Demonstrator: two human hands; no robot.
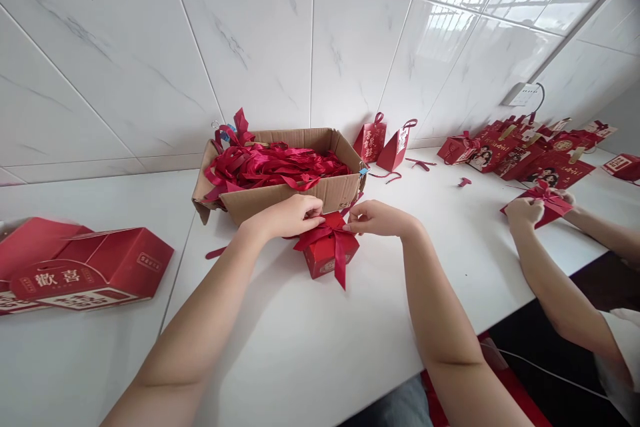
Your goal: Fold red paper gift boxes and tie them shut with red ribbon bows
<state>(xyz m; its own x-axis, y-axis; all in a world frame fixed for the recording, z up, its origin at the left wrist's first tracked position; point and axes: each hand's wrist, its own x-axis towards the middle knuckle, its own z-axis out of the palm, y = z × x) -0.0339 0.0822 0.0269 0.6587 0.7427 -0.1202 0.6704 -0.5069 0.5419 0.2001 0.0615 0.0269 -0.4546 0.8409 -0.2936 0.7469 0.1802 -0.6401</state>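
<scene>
A small red gift box (323, 257) stands on the white table in front of me. Dark red ribbon (340, 260) is tied in a bow on its top, and one tail hangs down the front. At the bow's left side, the fingers of my left hand (295, 215) pinch the ribbon. From the right, my right hand (376, 219) has thumb and fingertips closed on the ribbon. Just behind the gift box is an open cardboard box (280, 195) heaped with loose red ribbons (275, 165).
Larger red boxes (100, 267) lie at the left. Two small red boxes (395, 148) stand against the tiled wall. At the right, a co-worker's hands (525, 212) hold another ribboned box (550, 213), near several finished-looking red boxes (515, 153). Ribbon scraps (421, 164) lie on the table (310, 347).
</scene>
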